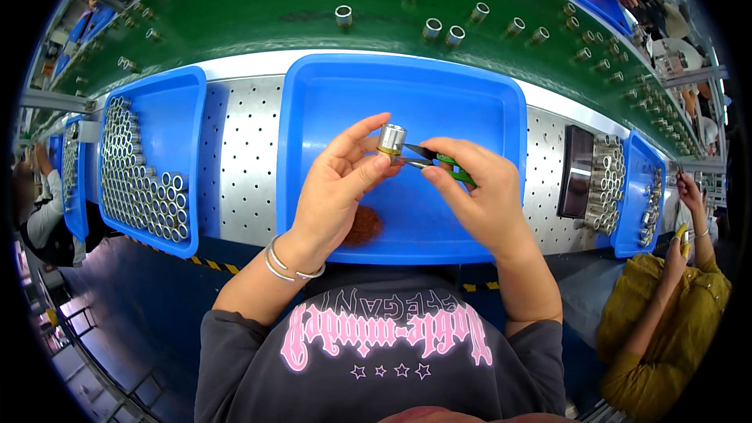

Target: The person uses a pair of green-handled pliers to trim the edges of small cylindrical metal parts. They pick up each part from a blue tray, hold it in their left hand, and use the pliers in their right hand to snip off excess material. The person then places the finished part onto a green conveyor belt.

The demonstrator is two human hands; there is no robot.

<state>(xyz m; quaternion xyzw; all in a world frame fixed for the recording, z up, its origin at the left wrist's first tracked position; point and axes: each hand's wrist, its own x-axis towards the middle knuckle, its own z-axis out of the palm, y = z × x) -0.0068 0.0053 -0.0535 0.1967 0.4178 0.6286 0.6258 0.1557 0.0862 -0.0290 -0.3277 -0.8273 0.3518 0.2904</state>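
Over the middle of a blue tray (470,102), my left hand (333,188) pinches a short, shiny metal sleeve (392,139) between thumb and fingers. The sleeve stands roughly upright, with a yellowish band near its lower end. My right hand (492,197) is closed round green-handled pliers (446,160). Their dark jaws are parted and point left, with the tips at the sleeve's right side; whether both tips touch it I cannot tell. A reddish-brown fuzzy clump (366,225) lies in the tray beside my left wrist.
Beyond the tray runs a green conveyor belt (258,8) carrying scattered metal sleeves. A blue tray (160,86) of packed sleeves stands left. To the right are a dark box (576,172), stacked sleeves (608,184), another blue tray (631,164) and a co-worker's mustard sleeve (638,345).
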